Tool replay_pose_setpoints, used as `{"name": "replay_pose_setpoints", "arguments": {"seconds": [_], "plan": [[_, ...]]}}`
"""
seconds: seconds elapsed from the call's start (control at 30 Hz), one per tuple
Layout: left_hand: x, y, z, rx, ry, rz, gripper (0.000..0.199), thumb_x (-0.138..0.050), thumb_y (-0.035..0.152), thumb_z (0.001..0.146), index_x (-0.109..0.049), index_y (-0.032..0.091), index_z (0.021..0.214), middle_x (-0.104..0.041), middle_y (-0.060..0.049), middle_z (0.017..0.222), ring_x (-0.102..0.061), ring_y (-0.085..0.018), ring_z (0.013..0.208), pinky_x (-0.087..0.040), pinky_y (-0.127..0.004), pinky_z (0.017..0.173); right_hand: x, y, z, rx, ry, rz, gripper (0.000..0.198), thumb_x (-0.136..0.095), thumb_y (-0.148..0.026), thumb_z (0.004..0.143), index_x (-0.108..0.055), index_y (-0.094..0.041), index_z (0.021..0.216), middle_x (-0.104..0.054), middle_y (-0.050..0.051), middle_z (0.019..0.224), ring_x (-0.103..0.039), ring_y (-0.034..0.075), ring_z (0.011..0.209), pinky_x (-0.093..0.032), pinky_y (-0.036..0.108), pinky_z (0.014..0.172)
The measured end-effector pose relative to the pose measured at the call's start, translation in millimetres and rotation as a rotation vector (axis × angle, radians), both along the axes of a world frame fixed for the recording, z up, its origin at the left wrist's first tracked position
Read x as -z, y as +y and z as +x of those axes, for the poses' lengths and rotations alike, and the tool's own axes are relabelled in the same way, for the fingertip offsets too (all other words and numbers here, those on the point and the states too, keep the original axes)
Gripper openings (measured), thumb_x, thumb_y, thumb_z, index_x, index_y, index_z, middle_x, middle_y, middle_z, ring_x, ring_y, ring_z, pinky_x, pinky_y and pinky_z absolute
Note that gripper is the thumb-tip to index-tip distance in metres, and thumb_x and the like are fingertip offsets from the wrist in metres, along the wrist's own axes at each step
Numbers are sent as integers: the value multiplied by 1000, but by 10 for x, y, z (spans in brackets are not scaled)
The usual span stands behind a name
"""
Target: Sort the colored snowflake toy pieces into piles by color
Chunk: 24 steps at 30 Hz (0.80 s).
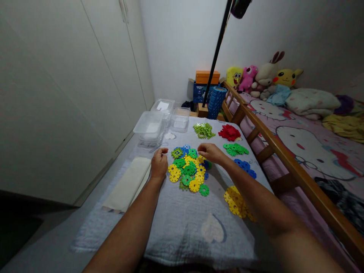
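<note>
A mixed pile of plastic snowflake discs [189,168], mainly yellow, green and blue, lies mid-table with some square lattice pieces in it. At its left side is my left hand [159,163], fingers loosely bent and apart from the thumb, nothing visible in them. My right hand [210,152] hovers at the pile's upper right edge with its fingers curled together; whatever they may hold is hidden. Sorted heaps lie to the right: light green square pieces [203,130], red pieces [229,132], green discs [236,149], blue discs [245,168] and yellow discs [234,203], partly behind my right forearm.
A folded cream cloth [127,184] lies left of my left hand. Clear plastic boxes [149,127] stand at the back left of the cloth-covered table [182,227]. A wooden bed rail [267,138] runs along the right; a black pole [217,53] rises behind the table.
</note>
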<state>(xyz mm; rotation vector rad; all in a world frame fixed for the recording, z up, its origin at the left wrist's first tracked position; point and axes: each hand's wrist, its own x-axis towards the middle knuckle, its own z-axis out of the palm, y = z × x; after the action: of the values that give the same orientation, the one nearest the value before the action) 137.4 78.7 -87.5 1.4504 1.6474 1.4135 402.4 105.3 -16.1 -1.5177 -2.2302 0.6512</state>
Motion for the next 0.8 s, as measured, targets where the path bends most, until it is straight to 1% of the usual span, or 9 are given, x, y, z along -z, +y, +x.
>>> {"name": "replay_pose_setpoints", "arguments": {"seconds": [0.1, 0.2, 0.27, 0.33, 0.4, 0.5, 0.63, 0.73, 0.8], "plan": [[0, 2, 4, -7, -3, 2, 31, -47, 20, 75, -67, 20, 98, -70, -7, 103, -65, -23, 103, -49, -40, 101, 57, -39, -335, -96, -112, 92, 15, -65, -14, 83, -75, -17, 95, -72, 6, 93, -61, 17, 86, -43, 27, 81], [7, 9, 1, -2, -2, 12, 31, -46, 20, 74, -66, 20, 98, -70, -7, 103, -64, -24, 103, -49, -41, 100, 112, -32, -601, -136, -204, 187, 23, -67, -21, 87, -75, -19, 109, -69, 10, 106, -60, 21, 100, -43, 31, 93], [13, 14, -2, 3, 2, 18, 31, -46, 20, 75, -66, 20, 98, -70, -7, 103, -64, -24, 102, -50, -41, 100, 139, -28, -742, -147, -261, 208, 28, -65, -24, 89, -74, -21, 116, -67, 11, 112, -59, 23, 105, -42, 33, 95], [16, 17, -4, 3, 9, 17, 30, -46, 20, 75, -66, 19, 98, -69, -8, 103, -64, -24, 102, -49, -41, 100, 150, -27, -848, -150, -319, 211, 31, -64, -24, 89, -73, -23, 119, -65, 12, 116, -57, 25, 107, -42, 35, 94], [17, 17, -3, 4, 15, 12, 30, -46, 19, 75, -66, 19, 98, -69, -8, 103, -64, -24, 103, -49, -41, 100, 148, -24, -922, -146, -361, 202, 30, -62, -22, 90, -74, -25, 117, -64, 12, 116, -57, 27, 107, -42, 36, 91], [12, 11, -1, 12, 19, 8, 30, -46, 19, 76, -65, 19, 99, -69, -8, 103, -65, -23, 103, -49, -40, 100, 144, -9, -979, -147, -380, 186, 24, -58, -21, 92, -77, -24, 105, -64, 12, 113, -56, 27, 105, -42, 36, 88], [-2, 3, 0, 20, 30, 2, 29, -46, 19, 77, -65, 19, 99, -69, -8, 103, -65, -23, 102, -50, -40, 100, 189, 29, -990, -182, -351, 193, 22, -54, -21, 95, -76, -21, 98, -64, 11, 109, -55, 24, 102, -42, 34, 89], [-15, 2, 5, 17, 38, 3, 29, -46, 19, 77, -66, 19, 98, -70, -8, 103, -65, -22, 100, -50, -39, 99, 244, 88, -959, -179, -236, 203, 18, -56, -16, 93, -73, -19, 96, -63, 9, 105, -55, 21, 101, -41, 31, 92], [-22, 0, 9, 14, 40, 7, 29, -47, 19, 76, -66, 19, 98, -70, -7, 102, -65, -22, 99, -50, -38, 98, 266, 153, -917, -127, -88, 196, 14, -57, -13, 90, -70, -18, 92, -63, 8, 102, -55, 19, 100, -41, 30, 93]]}}
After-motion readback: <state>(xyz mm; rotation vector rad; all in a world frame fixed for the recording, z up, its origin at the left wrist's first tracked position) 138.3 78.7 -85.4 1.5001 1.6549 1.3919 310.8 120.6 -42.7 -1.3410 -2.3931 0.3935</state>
